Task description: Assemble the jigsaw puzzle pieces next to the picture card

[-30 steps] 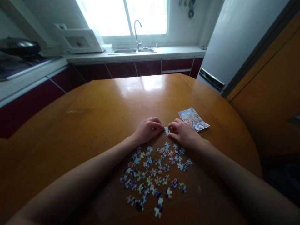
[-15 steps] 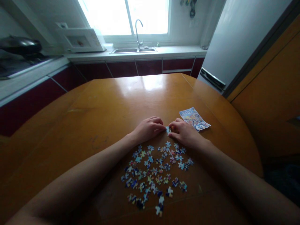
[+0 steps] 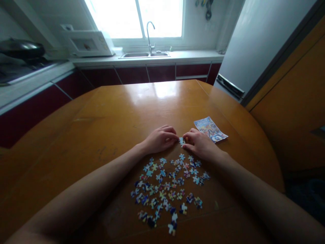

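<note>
So, dark rounded pan (image 3: 21, 49): on the black cooktop (image 3: 15, 73) at far left, well apart from the hands.
White boxy appliance (image 3: 87, 44): on the counter, probably a microwave.
Broad, glossy brown wooden table (image 3: 114, 115): spans most of the view; its smooth top would likely let card pieces slide easily.
Bare left hand (image 3: 162, 139): resting low over the table, fingertips gathered at the left edge of the small patch; whether they pinch it or only press, I cannot tell.
Scattered multicoloured jigsaw pieces (image 3: 167, 186): a loose spread on the near side of the hands, mostly separate, some overlapping or close together.
Small pale-blue, knob-edged jigsaw patch (image 3: 181, 141): on the table between both hands; one piece or several joined, too small to tell. It should be light, thin and fairly stiff, with tabs that could bend or lift apart; best held flat by opposite edges.
Bare right hand (image 3: 199, 144): thumb and forefinger slightly apart at the patch's right side; a firm clamp cannot be confirmed.
Colourful rectangular printed sheet (image 3: 210, 128): lying just beyond the right hand, lower corner near the knuckles.
Tall silver-grey refrigerator (image 3: 261, 44): beyond the table's right side.
</note>
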Tool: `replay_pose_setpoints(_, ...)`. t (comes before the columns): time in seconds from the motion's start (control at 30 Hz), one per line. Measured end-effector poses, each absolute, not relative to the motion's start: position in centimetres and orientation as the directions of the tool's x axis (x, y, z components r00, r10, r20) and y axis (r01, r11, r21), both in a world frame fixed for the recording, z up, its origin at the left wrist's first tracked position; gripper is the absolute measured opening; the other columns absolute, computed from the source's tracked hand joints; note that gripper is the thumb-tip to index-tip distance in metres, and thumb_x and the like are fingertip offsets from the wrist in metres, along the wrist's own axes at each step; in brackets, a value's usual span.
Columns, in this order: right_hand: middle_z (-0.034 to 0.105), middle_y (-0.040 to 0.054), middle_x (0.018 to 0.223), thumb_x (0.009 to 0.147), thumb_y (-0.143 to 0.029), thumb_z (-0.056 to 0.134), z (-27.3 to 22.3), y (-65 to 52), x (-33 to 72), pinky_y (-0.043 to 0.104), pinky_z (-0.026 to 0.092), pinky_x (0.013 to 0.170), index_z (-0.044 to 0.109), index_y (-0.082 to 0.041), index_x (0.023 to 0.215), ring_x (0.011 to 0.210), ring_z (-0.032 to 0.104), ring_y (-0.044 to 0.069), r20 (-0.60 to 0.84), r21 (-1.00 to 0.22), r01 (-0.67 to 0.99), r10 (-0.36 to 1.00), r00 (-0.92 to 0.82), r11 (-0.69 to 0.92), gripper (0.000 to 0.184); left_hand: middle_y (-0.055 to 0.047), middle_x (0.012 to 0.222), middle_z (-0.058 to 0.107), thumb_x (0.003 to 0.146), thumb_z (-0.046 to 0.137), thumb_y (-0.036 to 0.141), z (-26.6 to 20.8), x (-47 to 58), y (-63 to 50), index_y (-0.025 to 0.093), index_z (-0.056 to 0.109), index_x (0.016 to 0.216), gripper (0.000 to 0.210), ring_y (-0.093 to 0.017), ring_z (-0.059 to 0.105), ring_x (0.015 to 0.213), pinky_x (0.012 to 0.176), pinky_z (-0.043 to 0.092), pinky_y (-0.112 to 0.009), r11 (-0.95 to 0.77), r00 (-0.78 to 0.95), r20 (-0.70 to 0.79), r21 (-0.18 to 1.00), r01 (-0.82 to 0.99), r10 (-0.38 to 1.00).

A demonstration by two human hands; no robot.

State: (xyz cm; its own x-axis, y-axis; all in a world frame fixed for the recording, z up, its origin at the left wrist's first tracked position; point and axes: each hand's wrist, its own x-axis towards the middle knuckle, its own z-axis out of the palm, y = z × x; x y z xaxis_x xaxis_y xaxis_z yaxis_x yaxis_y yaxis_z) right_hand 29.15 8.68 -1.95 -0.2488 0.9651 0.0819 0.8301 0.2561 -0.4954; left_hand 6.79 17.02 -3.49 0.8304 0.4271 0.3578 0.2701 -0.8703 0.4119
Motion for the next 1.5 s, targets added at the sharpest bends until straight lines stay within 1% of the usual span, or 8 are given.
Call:
replay_pose_setpoints(0.23, 0.064, 0.0050, 0.098, 0.086, -0.029, 0.073, -2.0, 9.0, 29.5, 0.032, 0.047, 0.080, 0.071, -0.023, 0.096, 0.086, 0.062, 0.019, 0.096, -0.497, 0.834, 0.971, -0.220, 0.239, 0.012, -0.005, 0.098, 0.068, 0.097, 0.057, 0.028, -3.7, 6.9, 16.9, 0.028, 0.076, 0.103, 0.020, -0.018, 0.059, 0.092, 0.085, 0.050, -0.033, -0.885, 0.830, 0.362, 0.357, 0.298, 0.425)
replay_pose_setpoints(0.4, 0.064, 0.0055, 0.098, 0.087, -0.030, 0.072, -2.1, 9.3, 29.7, 0.033, 0.047, 0.082, 0.071, -0.022, 0.092, 0.088, 0.062, 0.019, 0.097, -0.492, 0.843, 0.975, -0.197, 0.220, 0.009, -0.006, 0.098, 0.069, 0.098, 0.056, 0.029, -4.1, 7.0, 17.3, 0.024, 0.074, 0.108, 0.020, -0.019, 0.059, 0.094, 0.085, 0.051, -0.034, -0.868, 0.788, 0.406, 0.389, 0.309, 0.463)
replay_pose_setpoints(0.57, 0.064, 0.0051, 0.098, 0.088, -0.030, 0.071, -2.2, 9.2, 29.7, 0.033, 0.047, 0.081, 0.070, -0.023, 0.091, 0.088, 0.063, 0.019, 0.108, -0.481, 0.848, 0.975, -0.194, 0.222, 0.008, -0.006, 0.099, 0.070, 0.098, 0.057, 0.031, -4.3, 7.0, 17.5, 0.025, 0.076, 0.101, 0.020, -0.019, 0.059, 0.093, 0.086, 0.051, -0.034, -0.860, 0.780, 0.410, 0.408, 0.307, 0.473)
replay_pose_setpoints(0.73, 0.065, 0.0063, 0.100, 0.088, -0.031, 0.070, -2.3, 9.2, 29.7, 0.034, 0.048, 0.081, 0.070, -0.023, 0.092, 0.087, 0.063, 0.020, 0.113, -0.477, 0.850, 0.975, -0.192, 0.223, 0.009, -0.006, 0.112, 0.069, 0.100, 0.050, 0.024, -4.0, 7.0, 17.2, 0.030, 0.069, 0.123, 0.030, -0.021, 0.057, 0.104, 0.094, 0.049, -0.038, -0.878, 0.813, 0.379, 0.366, 0.307, 0.442)
replay_pose_setpoints(0.83, 0.065, 0.0067, 0.101, 0.088, -0.031, 0.070, -2.4, 9.3, 29.7, 0.034, 0.049, 0.081, 0.071, -0.023, 0.093, 0.089, 0.063, 0.021, 0.114, -0.471, 0.853, 0.974, -0.195, 0.226, 0.009, -0.005, 0.116, 0.068, 0.101, 0.049, 0.023, -3.7, 6.9, 17.0, 0.033, 0.066, 0.128, 0.034, -0.022, 0.055, 0.107, 0.096, 0.048, -0.039, -0.895, 0.844, 0.349, 0.333, 0.296, 0.408)
replay_pose_setpoints(1.0, 0.065, 0.0068, 0.100, 0.088, -0.033, 0.070, -2.5, 9.4, 29.8, 0.034, 0.049, 0.081, 0.071, -0.023, 0.095, 0.087, 0.063, 0.020, 0.108, -0.474, 0.851, 0.974, -0.197, 0.225, 0.012, -0.005, 0.117, 0.068, 0.099, 0.053, 0.027, -3.3, 7.0, 16.8, 0.034, 0.066, 0.128, 0.033, -0.023, 0.054, 0.107, 0.098, 0.047, -0.040, -0.910, 0.869, 0.317, 0.299, 0.288, 0.379)
replay_pose_setpoints(1.3, 0.065, 0.0058, 0.099, 0.088, -0.031, 0.070, -2.2, 9.4, 29.8, 0.033, 0.048, 0.082, 0.071, -0.023, 0.095, 0.087, 0.063, 0.019, 0.097, -0.486, 0.848, 0.977, -0.189, 0.212, 0.011, -0.006, 0.118, 0.066, 0.097, 0.052, 0.021, -3.8, 7.1, 17.0, 0.032, 0.066, 0.126, 0.034, -0.023, 0.054, 0.110, 0.101, 0.046, -0.042, -0.897, 0.857, 0.322, 0.324, 0.300, 0.403)
replay_pose_setpoints(1.5, 0.066, 0.0071, 0.103, 0.095, -0.024, 0.056, -2.2, 9.3, 29.8, 0.033, 0.046, 0.086, 0.073, -0.023, 0.100, 0.093, 0.064, 0.020, 0.096, -0.481, 0.849, 0.975, -0.198, 0.220, 0.017, -0.006, 0.119, 0.064, 0.099, 0.050, 0.024, -3.6, 7.1, 17.0, 0.029, 0.065, 0.126, 0.031, -0.024, 0.052, 0.110, 0.102, 0.044, -0.042, -0.897, 0.860, 0.315, 0.324, 0.301, 0.402)
